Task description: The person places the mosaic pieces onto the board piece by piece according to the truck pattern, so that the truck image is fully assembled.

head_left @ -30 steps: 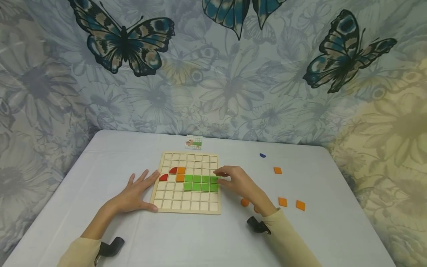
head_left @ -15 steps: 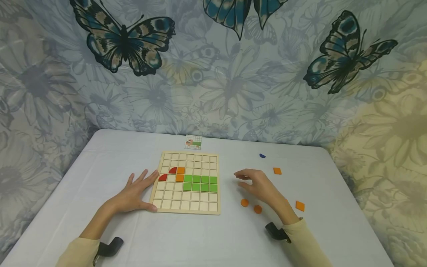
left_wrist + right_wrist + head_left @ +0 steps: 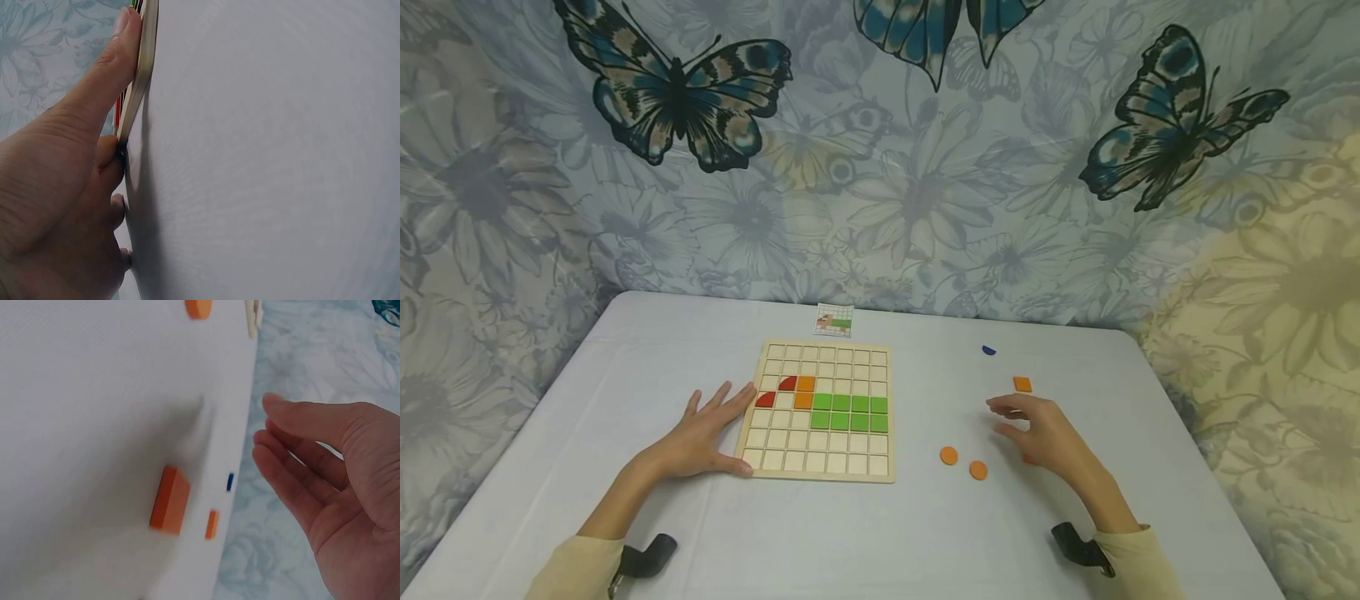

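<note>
A wooden grid board (image 3: 820,477) lies on the table with green squares (image 3: 850,412), two orange squares (image 3: 804,392) and two red quarter-circles (image 3: 765,400) set in its cells. My left hand (image 3: 696,437) rests along the board's left edge, fingers spread and thumb at the near corner; the left wrist view shows the thumb (image 3: 112,59) against the board's rim. My right hand (image 3: 1048,433) hovers right of the board, fingers slightly bent, holding nothing. Beneath it an orange square tile (image 3: 170,500) lies on the cloth, mostly hidden in the head view.
Two orange discs (image 3: 963,463) lie between the board and my right hand. Farther back are another orange square (image 3: 1022,384) and a blue half-round piece (image 3: 988,350). A small pattern card (image 3: 834,320) lies behind the board. A patterned butterfly backdrop (image 3: 910,167) rises behind the table.
My right hand has drawn away from the green squares at the board's right edge and moved right, over the loose orange tiles. The left hand has stayed in place.
</note>
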### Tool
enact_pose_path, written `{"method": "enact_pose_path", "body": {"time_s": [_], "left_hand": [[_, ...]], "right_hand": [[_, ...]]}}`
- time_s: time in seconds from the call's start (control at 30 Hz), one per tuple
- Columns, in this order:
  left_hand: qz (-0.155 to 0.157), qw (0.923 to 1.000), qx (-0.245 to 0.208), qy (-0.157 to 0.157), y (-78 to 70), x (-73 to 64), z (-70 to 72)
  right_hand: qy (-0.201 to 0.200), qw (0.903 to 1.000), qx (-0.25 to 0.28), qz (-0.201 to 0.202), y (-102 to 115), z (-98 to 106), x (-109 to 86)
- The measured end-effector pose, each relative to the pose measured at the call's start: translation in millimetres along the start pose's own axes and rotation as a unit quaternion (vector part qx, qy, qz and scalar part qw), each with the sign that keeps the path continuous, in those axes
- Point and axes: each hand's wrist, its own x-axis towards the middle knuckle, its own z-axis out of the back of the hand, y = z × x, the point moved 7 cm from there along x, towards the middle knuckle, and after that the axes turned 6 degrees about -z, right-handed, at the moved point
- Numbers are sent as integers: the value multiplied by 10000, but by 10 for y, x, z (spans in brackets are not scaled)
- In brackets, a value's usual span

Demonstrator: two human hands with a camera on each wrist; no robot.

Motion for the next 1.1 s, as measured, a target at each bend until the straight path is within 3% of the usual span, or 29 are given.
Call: {"method": "enact_pose_path", "body": {"time_s": [0.2,0.5,0.73,1.1], "left_hand": [[13,10000,51,13,10,0,-14],[8,10000,37,21,2,-9,2],[4,10000,49,7,5,-21,7],[-75,10000,34,-4,-10,6,-9]], "right_hand": [[-15,9995,-165,-278,-207,104,-161],[102,9990,-237,-363,-386,199,-326],[339,9972,68,-665,-486,168,-416],[345,9963,-42,-792,-530,120,-482]]}}
